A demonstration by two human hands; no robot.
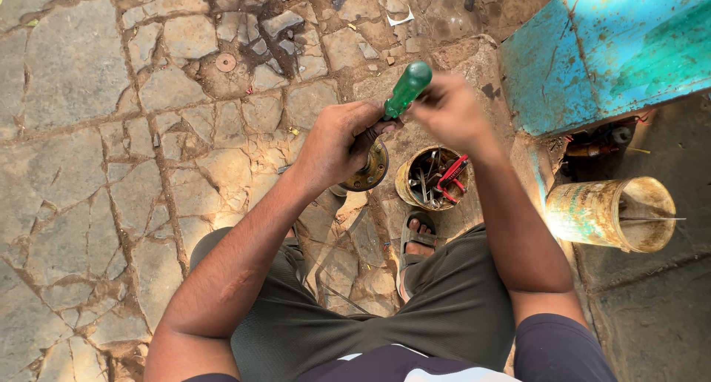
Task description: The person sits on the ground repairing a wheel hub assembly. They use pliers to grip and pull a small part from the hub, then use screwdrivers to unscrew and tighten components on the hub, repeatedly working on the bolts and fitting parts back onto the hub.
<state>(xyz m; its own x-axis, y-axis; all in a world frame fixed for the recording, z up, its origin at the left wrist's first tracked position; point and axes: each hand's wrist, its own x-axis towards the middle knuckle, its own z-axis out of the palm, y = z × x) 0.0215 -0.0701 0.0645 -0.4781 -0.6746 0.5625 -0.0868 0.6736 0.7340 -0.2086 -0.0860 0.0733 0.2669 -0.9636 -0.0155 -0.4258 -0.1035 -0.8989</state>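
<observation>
my left hand (335, 145) is wrapped around a round, rusty brass-coloured metal part (368, 168), held above the cracked stone floor (89, 130). my right hand (450, 114) (a bit blurred) pinches the green plastic-handled screwdriver (406, 90), which tilts down toward that part. just beside, below the hands, a yellow tin of tools (432, 177) stands by my sandalled foot (416, 243); a worn cylindrical can (611, 213) lies near a turquoise metal box (607, 48).

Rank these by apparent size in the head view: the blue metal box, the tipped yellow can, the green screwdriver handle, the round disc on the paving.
1. blue metal box
2. tipped yellow can
3. green screwdriver handle, though it is nearer the camera
4. round disc
</observation>
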